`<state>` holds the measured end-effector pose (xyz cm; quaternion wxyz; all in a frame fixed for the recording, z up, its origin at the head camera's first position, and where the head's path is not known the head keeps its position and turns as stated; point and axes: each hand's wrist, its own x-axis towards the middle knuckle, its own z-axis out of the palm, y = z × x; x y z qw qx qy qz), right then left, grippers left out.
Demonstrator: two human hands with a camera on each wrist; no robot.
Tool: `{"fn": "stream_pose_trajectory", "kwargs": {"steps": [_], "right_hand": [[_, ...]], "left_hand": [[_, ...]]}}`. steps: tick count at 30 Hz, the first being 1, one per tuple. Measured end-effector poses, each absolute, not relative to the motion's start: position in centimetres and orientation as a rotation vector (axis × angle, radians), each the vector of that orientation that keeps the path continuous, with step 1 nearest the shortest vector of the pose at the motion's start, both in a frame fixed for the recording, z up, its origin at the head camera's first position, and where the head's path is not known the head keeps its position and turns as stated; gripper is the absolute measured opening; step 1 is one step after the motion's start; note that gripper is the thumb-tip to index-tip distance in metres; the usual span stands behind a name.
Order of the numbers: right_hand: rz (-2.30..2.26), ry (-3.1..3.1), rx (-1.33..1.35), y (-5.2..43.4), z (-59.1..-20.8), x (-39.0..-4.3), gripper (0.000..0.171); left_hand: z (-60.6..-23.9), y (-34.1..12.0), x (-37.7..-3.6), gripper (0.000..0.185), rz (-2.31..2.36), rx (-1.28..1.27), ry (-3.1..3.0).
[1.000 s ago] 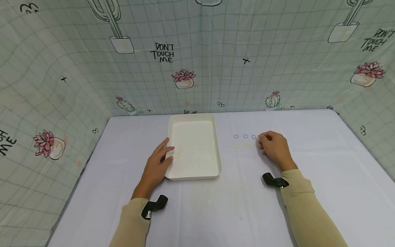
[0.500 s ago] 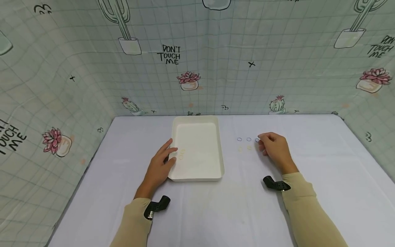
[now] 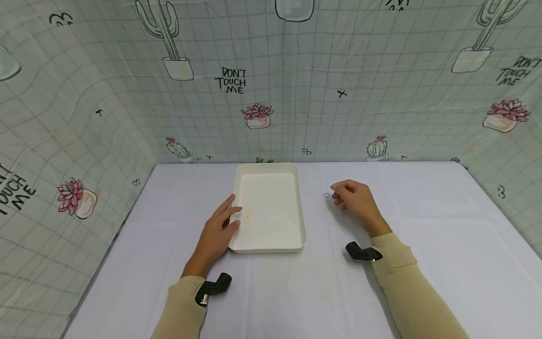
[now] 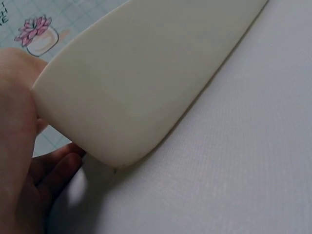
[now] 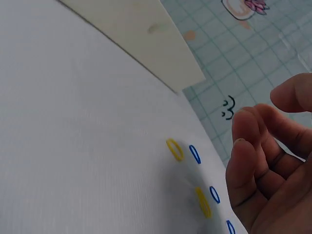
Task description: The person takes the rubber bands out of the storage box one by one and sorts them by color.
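My left hand (image 3: 213, 235) grips the left wall of a white rectangular tray (image 3: 301, 221), with the thumb and a finger over the rim. In the left wrist view, other fingers (image 4: 66, 168) lie outside the tray wall. Thin yellow rings (image 3: 247, 215), like small elastic bands, lie inside the tray. To its right, my right hand (image 3: 357, 202) hovers with loosely bent fingers and nothing visible between them; the thumb stands apart. One blue ring (image 3: 326, 195) shows beside its fingertips. The right wrist view shows two yellow rings (image 5: 174, 149) and three blue rings (image 5: 214, 194) below the hand.
A white cloth (image 3: 271, 296) covers the table. Behind it and at the sides hangs a grid-patterned curtain (image 3: 313, 113) with printed cacti. Black wrist cameras (image 3: 215, 285) are strapped to both sleeves.
My right hand has moved left over the rows of rings, hiding most of them from the head view. The left hand keeps its place on the tray. The head view has shifted slightly.
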<state>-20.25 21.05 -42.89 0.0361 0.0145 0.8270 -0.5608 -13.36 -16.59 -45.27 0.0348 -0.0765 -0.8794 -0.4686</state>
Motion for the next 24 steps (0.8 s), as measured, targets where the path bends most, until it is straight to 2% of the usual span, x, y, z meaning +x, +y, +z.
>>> {"fn": "stream_pose_trajectory", "kwargs": {"steps": [24], "right_hand": [[-1.722, 2.341, -0.365, 12.1, -41.2, -21.0, 0.039]], "left_hand": [[-45.2, -16.6, -13.3, 0.036, -1.431, -0.214, -2.708]]}}
